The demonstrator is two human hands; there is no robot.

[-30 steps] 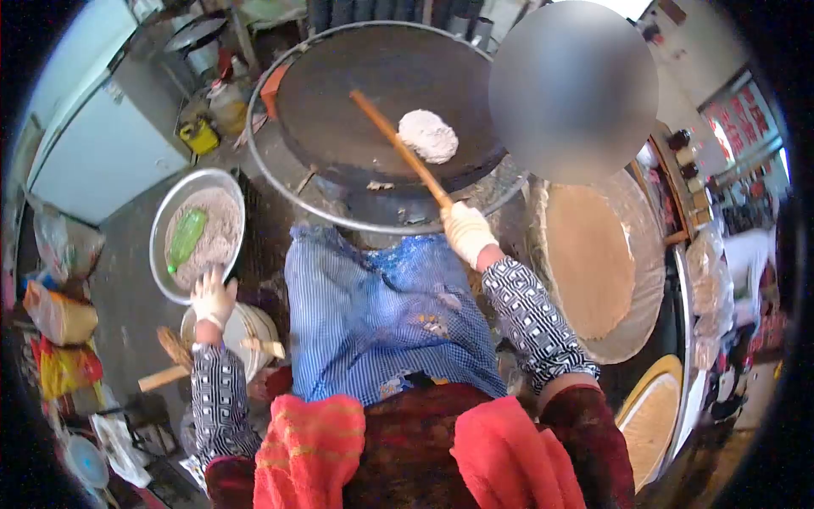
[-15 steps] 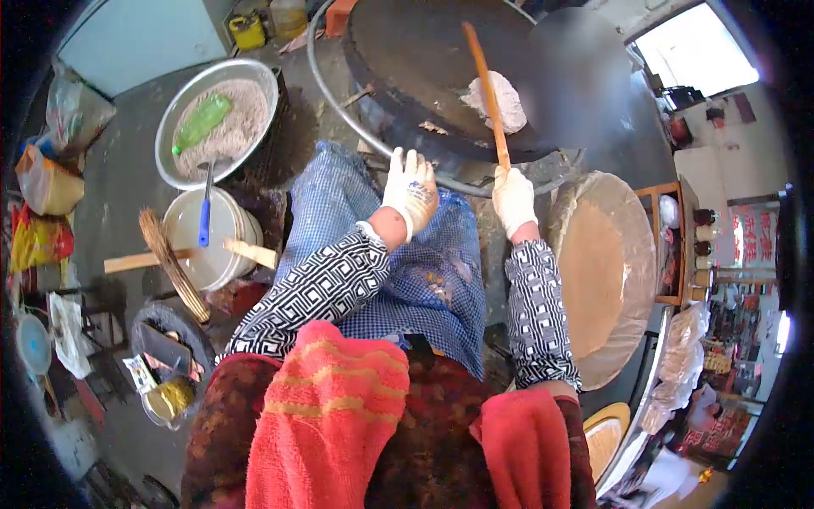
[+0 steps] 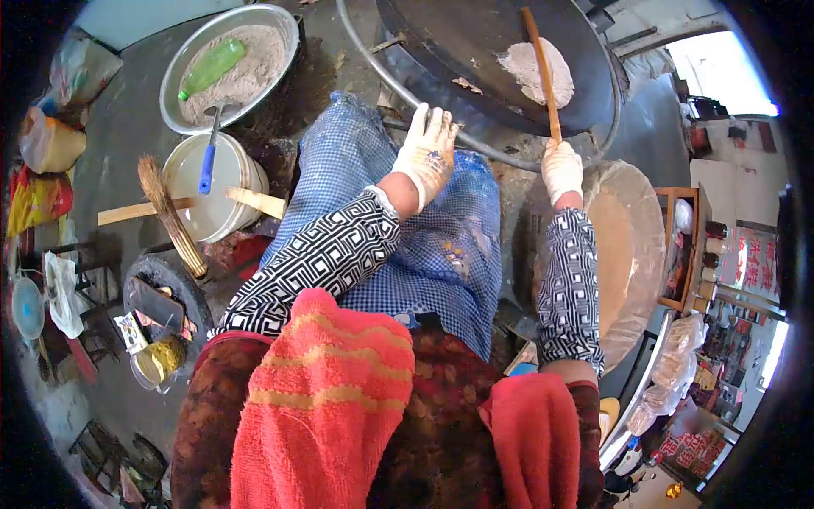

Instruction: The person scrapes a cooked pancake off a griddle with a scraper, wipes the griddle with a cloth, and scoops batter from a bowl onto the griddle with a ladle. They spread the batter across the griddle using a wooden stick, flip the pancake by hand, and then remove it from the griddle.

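Dark griddle (image 3: 458, 42) up front — right hand (image 3: 561, 170) grip closed on stick (image 3: 543, 72), left hand (image 3: 426, 153) spread, empty. Best hold stick flat, sweep batter (image 3: 519, 66) evenly outward.

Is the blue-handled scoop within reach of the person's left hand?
Probably yes: the left hand is open and empty, and the blue-handled scoop lies uncovered on the white bucket to that side, with nothing between.

— Vantage?
— One view only, worn on the head, looking steeply down and forward over the wearer's own lap. Wide lens, with a dark round border.
— Range?
— Close. The apron (image 3: 449, 254) fills the centre, the griddle (image 3: 458, 42) sits at the top edge, and the floor (image 3: 127, 127) is at upper left.
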